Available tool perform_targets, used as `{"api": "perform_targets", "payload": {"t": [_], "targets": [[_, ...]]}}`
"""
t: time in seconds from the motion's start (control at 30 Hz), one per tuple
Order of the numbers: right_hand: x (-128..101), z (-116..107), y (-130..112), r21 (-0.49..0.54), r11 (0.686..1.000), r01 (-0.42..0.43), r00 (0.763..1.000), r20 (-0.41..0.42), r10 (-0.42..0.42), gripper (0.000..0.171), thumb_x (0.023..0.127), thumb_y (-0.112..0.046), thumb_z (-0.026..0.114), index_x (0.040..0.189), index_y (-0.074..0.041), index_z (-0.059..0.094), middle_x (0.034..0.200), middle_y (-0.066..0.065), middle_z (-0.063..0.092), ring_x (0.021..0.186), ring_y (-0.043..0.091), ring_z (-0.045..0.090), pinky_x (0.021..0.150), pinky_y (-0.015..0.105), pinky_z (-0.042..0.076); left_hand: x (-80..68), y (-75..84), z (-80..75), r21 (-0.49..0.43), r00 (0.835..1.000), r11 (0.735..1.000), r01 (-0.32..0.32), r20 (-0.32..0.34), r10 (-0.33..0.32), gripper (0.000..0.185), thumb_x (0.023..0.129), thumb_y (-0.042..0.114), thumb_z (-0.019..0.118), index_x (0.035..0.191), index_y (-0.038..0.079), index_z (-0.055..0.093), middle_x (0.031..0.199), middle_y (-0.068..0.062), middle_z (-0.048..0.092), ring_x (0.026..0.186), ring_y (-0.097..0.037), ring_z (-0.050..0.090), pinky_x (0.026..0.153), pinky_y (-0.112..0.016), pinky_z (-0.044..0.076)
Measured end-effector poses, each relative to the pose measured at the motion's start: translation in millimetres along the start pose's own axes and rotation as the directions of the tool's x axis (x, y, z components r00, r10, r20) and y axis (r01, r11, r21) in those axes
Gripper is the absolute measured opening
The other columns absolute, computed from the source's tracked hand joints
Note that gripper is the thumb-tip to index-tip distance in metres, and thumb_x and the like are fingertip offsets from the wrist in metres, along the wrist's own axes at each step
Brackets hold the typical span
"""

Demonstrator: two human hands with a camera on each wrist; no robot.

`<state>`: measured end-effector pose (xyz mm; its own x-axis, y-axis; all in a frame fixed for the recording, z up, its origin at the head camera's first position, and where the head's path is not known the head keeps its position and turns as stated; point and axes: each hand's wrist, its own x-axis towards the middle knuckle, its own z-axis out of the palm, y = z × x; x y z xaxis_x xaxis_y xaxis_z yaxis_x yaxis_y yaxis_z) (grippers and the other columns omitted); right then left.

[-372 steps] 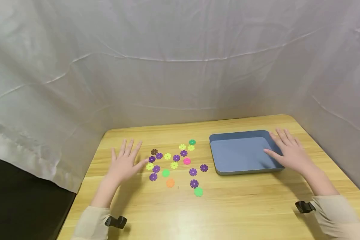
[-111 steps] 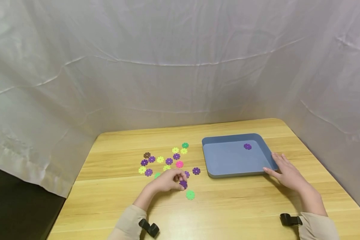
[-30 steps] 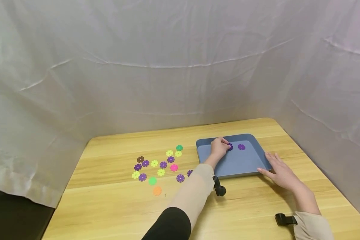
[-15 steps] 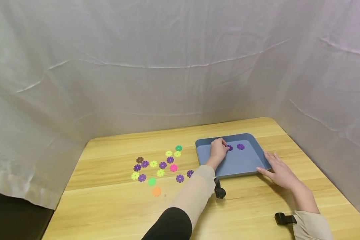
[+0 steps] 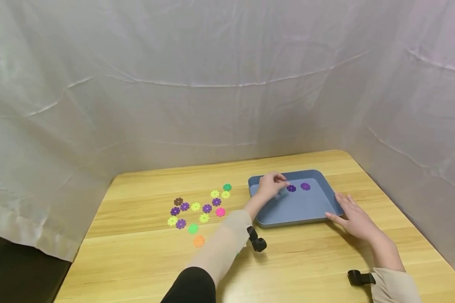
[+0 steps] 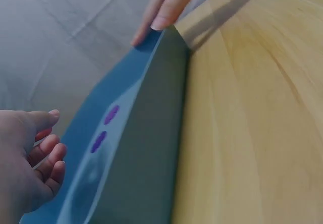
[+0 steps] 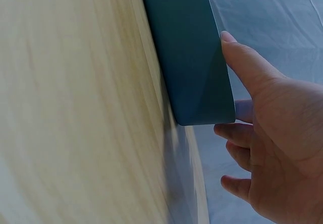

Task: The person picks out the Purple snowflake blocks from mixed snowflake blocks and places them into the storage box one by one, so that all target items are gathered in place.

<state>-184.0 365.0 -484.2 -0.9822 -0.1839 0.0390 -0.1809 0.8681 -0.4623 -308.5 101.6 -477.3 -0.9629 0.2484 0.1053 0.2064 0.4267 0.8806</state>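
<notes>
My left hand (image 5: 269,187) hovers over the left part of the blue-grey tray (image 5: 296,212), fingers loosely bent and holding nothing. Just beyond its fingertips a dark purple notched plastic disc (image 5: 291,188) lies flat in the tray. Beside that one lies a second purple disc (image 5: 305,186). My right hand (image 5: 358,221) rests at the tray's near right corner, its thumb on the rim and its fingers along the right side. In the right wrist view the thumb (image 7: 247,62) touches the rim and the other fingers spread loosely past the end wall.
Left of the tray several notched discs lie scattered on the wooden table (image 5: 136,261): yellow, purple, a brown (image 5: 178,201), a pink (image 5: 220,212), an orange (image 5: 199,241) and greens. My left sleeve (image 5: 225,240) covers part of the table. A grey curtain (image 5: 212,113) hangs behind.
Earlier my left hand pinched a purple disc off the table and carried it into the tray. It has now let go and drawn back left. My right hand stays at the tray corner.
</notes>
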Motion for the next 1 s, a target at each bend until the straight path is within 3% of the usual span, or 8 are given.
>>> {"api": "perform_targets", "payload": {"t": [0.27,0.47,0.67,1.0], "targets": [[-1,-8,4,0.004,1.0,-0.002,1.0,0.002,0.002,0.087,0.097,-0.045,0.055,0.149,0.012,0.015,0.153,0.039,0.015,0.144,0.055,0.003,0.112,0.07,0.01,-13.3,11.7,-35.8,-0.109,0.997,0.992,-0.065,-0.041,0.061,0.023,0.084,0.025,0.077,0.101,0.01,0.071,0.096,-0.004,0.073,0.08,-0.005,0.062,0.069,-0.017,0.051],[-1,-7,6,0.008,1.0,0.006,1.0,-0.012,-0.006,0.087,0.097,-0.044,0.056,0.149,0.013,0.016,0.151,0.04,0.017,0.144,0.055,0.004,0.112,0.071,0.01,-36.9,6.8,-62.5,-0.103,0.995,0.99,-0.095,-0.047,0.09,0.026,0.086,0.027,0.074,0.106,0.01,0.069,0.098,-0.003,0.073,0.083,-0.007,0.062,0.073,-0.019,0.052],[-1,-3,5,0.003,1.0,0.025,0.999,-0.027,-0.025,0.086,0.096,-0.042,0.057,0.147,0.015,0.019,0.15,0.041,0.02,0.142,0.057,0.007,0.111,0.071,0.012,-72.5,-13.7,-86.0,-0.087,0.996,0.993,-0.08,-0.048,0.076,0.029,0.088,0.027,0.072,0.11,0.009,0.067,0.098,-0.003,0.07,0.087,-0.01,0.061,0.078,-0.021,0.053],[-2,-5,7,0.008,1.0,0.009,1.0,-0.018,-0.009,0.087,0.097,-0.043,0.055,0.149,0.013,0.015,0.151,0.041,0.017,0.143,0.057,0.005,0.111,0.071,0.011,-123.4,-50.5,-106.5,-0.026,0.999,0.999,0.023,-0.03,-0.024,0.028,0.088,0.025,0.072,0.109,0.007,0.068,0.099,-0.003,0.07,0.088,-0.014,0.062,0.077,-0.024,0.053]]}}
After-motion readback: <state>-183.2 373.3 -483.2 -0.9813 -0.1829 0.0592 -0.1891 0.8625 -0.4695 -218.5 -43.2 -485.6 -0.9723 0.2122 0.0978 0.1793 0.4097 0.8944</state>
